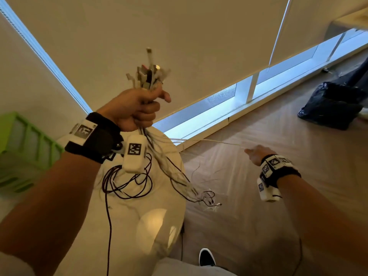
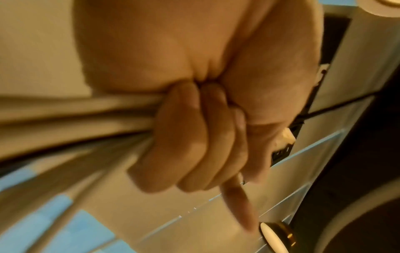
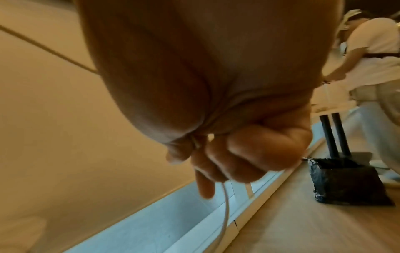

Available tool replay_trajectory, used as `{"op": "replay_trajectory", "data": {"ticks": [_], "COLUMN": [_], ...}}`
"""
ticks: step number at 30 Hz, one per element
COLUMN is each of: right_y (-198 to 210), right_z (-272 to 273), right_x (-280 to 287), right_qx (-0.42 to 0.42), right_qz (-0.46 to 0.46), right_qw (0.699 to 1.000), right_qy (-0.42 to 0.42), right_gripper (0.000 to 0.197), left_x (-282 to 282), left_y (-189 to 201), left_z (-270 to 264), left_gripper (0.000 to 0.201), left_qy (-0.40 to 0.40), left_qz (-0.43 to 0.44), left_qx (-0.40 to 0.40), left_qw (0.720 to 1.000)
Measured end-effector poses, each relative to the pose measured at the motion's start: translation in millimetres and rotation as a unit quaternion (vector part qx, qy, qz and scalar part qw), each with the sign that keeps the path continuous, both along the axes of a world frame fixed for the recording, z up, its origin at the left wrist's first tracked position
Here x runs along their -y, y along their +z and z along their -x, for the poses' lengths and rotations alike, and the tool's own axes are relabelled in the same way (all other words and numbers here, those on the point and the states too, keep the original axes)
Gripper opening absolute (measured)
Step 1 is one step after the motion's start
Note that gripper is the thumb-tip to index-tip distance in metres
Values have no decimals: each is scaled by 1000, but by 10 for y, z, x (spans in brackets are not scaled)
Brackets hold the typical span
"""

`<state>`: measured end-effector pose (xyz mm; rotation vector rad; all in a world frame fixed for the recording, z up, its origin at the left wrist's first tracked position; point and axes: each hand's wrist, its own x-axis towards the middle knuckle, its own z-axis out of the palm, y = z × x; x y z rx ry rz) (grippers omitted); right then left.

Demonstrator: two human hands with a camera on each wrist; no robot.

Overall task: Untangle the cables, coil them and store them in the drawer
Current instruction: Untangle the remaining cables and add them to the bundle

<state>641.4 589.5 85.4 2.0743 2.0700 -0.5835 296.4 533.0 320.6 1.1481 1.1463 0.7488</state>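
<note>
My left hand [image 1: 139, 110] is raised above the round white table [image 1: 159, 226] and grips a bundle of cables [image 1: 148, 75], plug ends sticking up out of the fist. In the left wrist view the fingers [image 2: 194, 142] curl tightly round white cords [image 2: 75, 116]. The loose ends hang down and trail over the table edge [image 1: 199, 196]; a dark cable [image 1: 127, 186] loops on the tabletop. My right hand [image 1: 256, 153], out to the right over the floor, pinches one thin white cable [image 1: 209, 141] stretched from the bundle. That cable [image 3: 225, 214] runs out below the curled fingers [image 3: 238, 154].
A green slatted crate [image 1: 25, 144] stands at the left. A black bag [image 1: 334, 104] lies on the wood floor by the low window. Another person [image 3: 372, 68] stands at a table at the far right. A shoe [image 1: 207, 257] shows below.
</note>
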Motion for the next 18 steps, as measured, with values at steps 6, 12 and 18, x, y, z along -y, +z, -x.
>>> {"op": "replay_trajectory", "data": {"ticks": [6, 12, 18], "right_y": [560, 1439, 2052], "right_z": [106, 527, 669], "right_x": [-129, 158, 536], "right_qx": [-213, -350, -418], "right_qz": [-154, -179, -209], "right_qw": [963, 914, 865], "right_qy": [-52, 98, 182], "right_gripper": [16, 16, 15], "left_x": [-84, -44, 43], "left_y": [-245, -441, -380], "left_z": [-134, -654, -978], "left_gripper": [21, 26, 15], "left_qy": [19, 10, -65], "left_qz": [2, -87, -87], "left_qx": [-189, -103, -130], "left_qw": [982, 991, 986]}}
